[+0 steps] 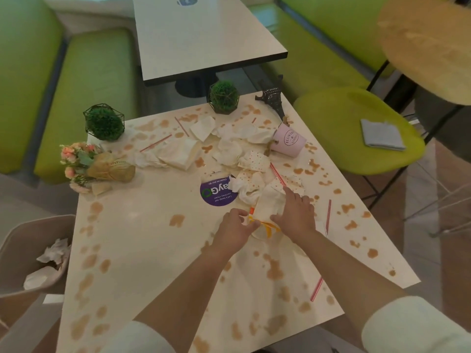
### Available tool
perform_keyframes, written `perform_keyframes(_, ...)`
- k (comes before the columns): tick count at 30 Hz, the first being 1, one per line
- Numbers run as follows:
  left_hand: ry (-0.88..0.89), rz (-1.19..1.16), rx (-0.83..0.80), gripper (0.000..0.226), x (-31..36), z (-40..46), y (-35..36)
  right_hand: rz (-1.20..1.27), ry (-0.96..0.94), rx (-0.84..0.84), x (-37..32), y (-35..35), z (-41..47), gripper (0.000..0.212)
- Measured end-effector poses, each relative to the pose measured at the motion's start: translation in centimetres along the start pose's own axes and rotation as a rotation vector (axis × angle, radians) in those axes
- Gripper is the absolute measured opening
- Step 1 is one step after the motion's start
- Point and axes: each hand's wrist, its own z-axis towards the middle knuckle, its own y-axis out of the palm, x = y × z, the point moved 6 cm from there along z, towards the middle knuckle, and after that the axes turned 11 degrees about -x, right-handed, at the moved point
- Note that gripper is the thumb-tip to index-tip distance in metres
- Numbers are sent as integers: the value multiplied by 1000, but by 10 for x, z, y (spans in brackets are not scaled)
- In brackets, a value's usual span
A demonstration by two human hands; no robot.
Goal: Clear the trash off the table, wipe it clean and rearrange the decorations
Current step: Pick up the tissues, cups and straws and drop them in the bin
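Gathering crumpled paper wrappers (267,210) at the centre of the frame, a person's left hand (233,229) and right hand (297,212) curl their fingers round the same wad, one on either side, on a cream desk (142,250) blotched with brown spills. More crumpled napkins (229,146) and spotted wrappers lie in a heap just above the hands, partly covering a round purple sticker (215,193), with red-striped straws (328,215) scattered among them and toward the lower right. A pink pot (289,141) lies tipped on its side at the right of the heap, a dark miniature tower (274,98) tilted just above it. Two green ball plants in wire frames (104,122) stand along the upper edge of the desk, and a small bouquet (89,164) lies on its side at the left edge. At the lower left of the frame a beige bin (23,240) holds crumpled paper. At the right, a green chair (339,133) carries a folded grey cloth (382,135).
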Motion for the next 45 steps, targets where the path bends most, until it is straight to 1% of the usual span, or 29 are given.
perform_keyframes(2, -23, 66, 16, 61, 2, 3, 6, 70, -22, -11, 4, 1, 4, 81)
perform_keyframes(5, -45, 154, 73, 77, 8, 5, 10, 233, -48, -12, 9, 1, 4, 66)
perform_keyframes(8, -55, 256, 99, 81, 16, 7, 16, 419, -7, 3, 16, -3, 3, 39)
perform_keyframes(10, -70, 306, 95, 81, 20, 9, 20, 510, 3, 49, 18, -9, 3, 30)
perform_keyframes(15, -127, 324, 93, 80, 22, 13, 22, 688, -1, 107, 21, -20, -4, 22)
perform_keyframes(20, -217, 353, 105, 92, 22, 15, 23, 721, 13, 118, 28, -24, -12, 18)
perform_keyframes(22, -213, 337, 121, 94, 22, 15, 24, 740, 21, 119, 30, -24, -15, 19)
perform_keyframes(25, -172, 306, 118, 91, 20, 14, 26, 788, 31, 118, 30, -25, -19, 22)
perform_keyframes(29, -4, 146, 55, 88, 16, 15, 29, 824, 33, 126, 27, -28, -23, 22)
perform_keyframes(32, 51, 42, 108, 83, 16, 9, 18, 867, 26, 128, 20, -28, -26, 21)
perform_keyframes(36, 105, -267, 212, 53, 15, -4, -19, 940, 31, 133, 0, -22, -27, 23)
perform_keyframes(38, 131, -410, 249, 48, 7, -12, -41, 964, 30, 128, -17, -15, -28, 28)
perform_keyframes(39, 138, -458, 270, 50, 3, -17, -50, 963, 27, 132, -24, -13, -28, 29)
perform_keyframes(42, 144, -533, 377, 71, -19, -34, -88, 951, -20, 101, -61, -2, -30, 28)
perform_keyframes(43, 152, -549, 405, 73, -27, -40, -99, 954, -39, 75, -74, 3, -30, 27)
perform_keyframes(45, 158, -603, 451, 70, -46, -53, -124, 955, -68, 11, -105, 18, -33, 24)
